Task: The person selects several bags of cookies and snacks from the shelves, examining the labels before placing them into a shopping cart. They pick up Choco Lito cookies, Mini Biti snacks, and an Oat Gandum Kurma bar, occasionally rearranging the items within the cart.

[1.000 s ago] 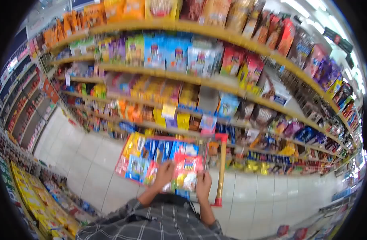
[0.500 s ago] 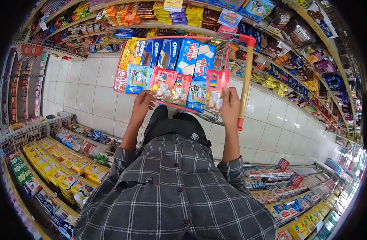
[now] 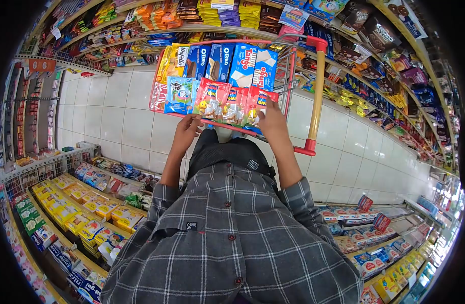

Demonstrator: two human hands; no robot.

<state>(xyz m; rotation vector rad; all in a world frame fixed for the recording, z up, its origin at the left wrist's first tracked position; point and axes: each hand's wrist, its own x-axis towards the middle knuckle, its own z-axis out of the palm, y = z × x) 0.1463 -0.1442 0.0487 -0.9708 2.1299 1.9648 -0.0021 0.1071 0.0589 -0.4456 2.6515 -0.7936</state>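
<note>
A row of snack packs fills the shopping cart [image 3: 150, 101] before me. My right hand [image 3: 274, 124] has its thumb and fingers closed on the right side of a red snack packet [image 3: 253, 109], which lies at the right end of the front row. Beside it are two similar red packets, then a light blue packet [image 3: 180, 96]. My left hand [image 3: 188, 130] is at the cart's near rim, below the light blue packet, its fingers loosely apart with nothing visible in them. Behind stand a yellow Wafello pack [image 3: 172, 63], two blue Oreo packs [image 3: 219, 63] and blue-and-white Tango packs [image 3: 243, 68].
The cart's yellow handle [image 3: 317, 96] with red ends is on the right. Shelves of bagged snacks [image 3: 227, 15] run along the far side. Yellow boxes [image 3: 63, 205] fill shelves at lower left, and more packs [image 3: 364, 238] at lower right. White floor tiles [image 3: 344, 167] lie between.
My right hand has moved left with the red packet, setting it beside the other red ones over the blue Choco pack there. My left hand has shifted slightly right.
</note>
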